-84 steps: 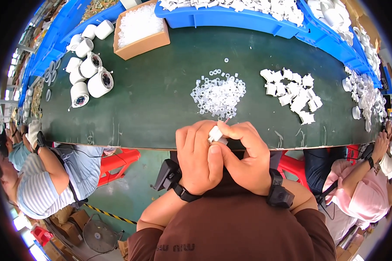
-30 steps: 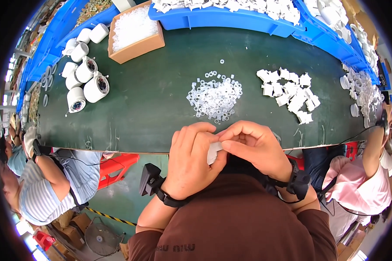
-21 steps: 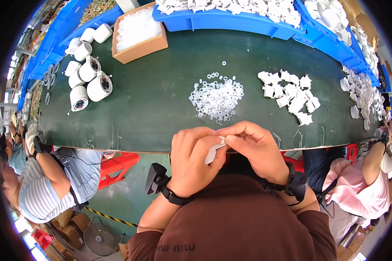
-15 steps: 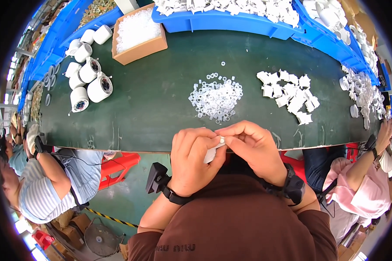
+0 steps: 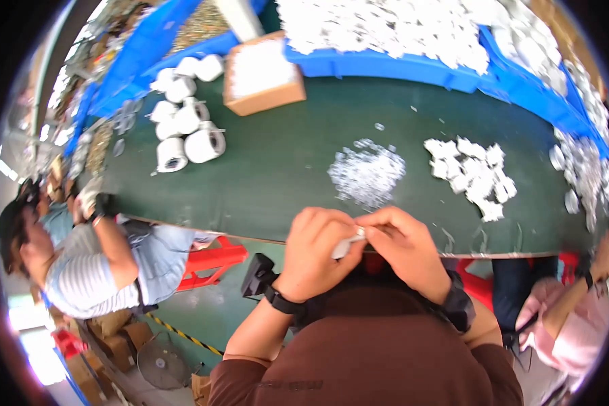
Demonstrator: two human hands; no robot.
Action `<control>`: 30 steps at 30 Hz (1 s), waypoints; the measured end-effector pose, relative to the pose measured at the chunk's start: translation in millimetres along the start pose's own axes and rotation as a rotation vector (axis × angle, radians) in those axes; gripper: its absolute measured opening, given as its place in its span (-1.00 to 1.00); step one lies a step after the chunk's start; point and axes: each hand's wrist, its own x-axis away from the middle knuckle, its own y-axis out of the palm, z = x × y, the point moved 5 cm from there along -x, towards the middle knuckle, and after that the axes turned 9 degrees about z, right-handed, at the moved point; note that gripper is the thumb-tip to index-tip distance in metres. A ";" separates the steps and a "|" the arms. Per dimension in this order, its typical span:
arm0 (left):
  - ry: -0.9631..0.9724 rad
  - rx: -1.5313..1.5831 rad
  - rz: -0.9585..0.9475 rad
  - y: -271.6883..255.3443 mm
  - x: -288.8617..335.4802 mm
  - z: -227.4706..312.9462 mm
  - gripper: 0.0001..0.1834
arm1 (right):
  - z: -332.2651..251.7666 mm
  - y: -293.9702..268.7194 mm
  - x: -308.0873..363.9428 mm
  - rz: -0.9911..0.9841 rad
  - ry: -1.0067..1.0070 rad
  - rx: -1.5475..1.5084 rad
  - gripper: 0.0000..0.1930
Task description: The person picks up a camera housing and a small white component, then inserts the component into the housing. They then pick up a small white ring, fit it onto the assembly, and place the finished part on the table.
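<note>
Just in front of my chest, at the table's near edge, both hands are raised and close together. My left hand is closed round a white plastic part, most of it hidden in the fingers. Thumb and forefinger of my right hand pinch at the part's tip, where a small round white piece shows; whether it is separate cannot be made out. Beyond my hands lies a heap of small translucent rings. A pile of white plastic fittings sits to its right.
White cylindrical housings stand at the table's left, near a filled cardboard box. Blue bins with white parts line the back. Loose white parts lie far right. Co-workers sit at left and right.
The view has shifted, so table and hands appear further right and slightly lower, with some blur. My hands keep the same hold on the white part. The co-worker at left shows more of their head.
</note>
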 end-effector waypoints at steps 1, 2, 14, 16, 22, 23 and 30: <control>0.018 0.061 -0.026 -1.5 1.5 -3.1 -0.66 | -2.0 -1.9 3.1 -0.003 -0.012 0.017 -0.81; 0.045 0.078 -0.061 -4.7 0.8 -6.7 -0.65 | -3.8 -7.5 7.1 0.019 -0.072 0.090 -0.82; -0.157 -0.980 0.052 -79.3 -41.5 -135.8 -0.32 | -10.8 -79.5 30.7 0.289 -0.220 0.207 -0.90; -0.243 -0.918 0.109 -95.1 -50.1 -177.2 -0.29 | -18.0 -75.5 34.0 0.276 -0.276 0.341 -0.91; -0.304 -0.886 0.091 -146.1 -71.0 -301.7 -0.12 | -7.0 -70.3 26.0 0.235 -0.355 0.408 -0.86; -0.370 -0.884 0.179 -156.7 -65.7 -319.9 -0.02 | -4.8 -70.6 25.9 0.198 -0.348 0.400 -0.85; -0.085 -0.631 0.374 -84.2 -93.1 -177.4 -0.22 | -2.0 -82.6 33.5 0.218 -0.394 0.361 -0.83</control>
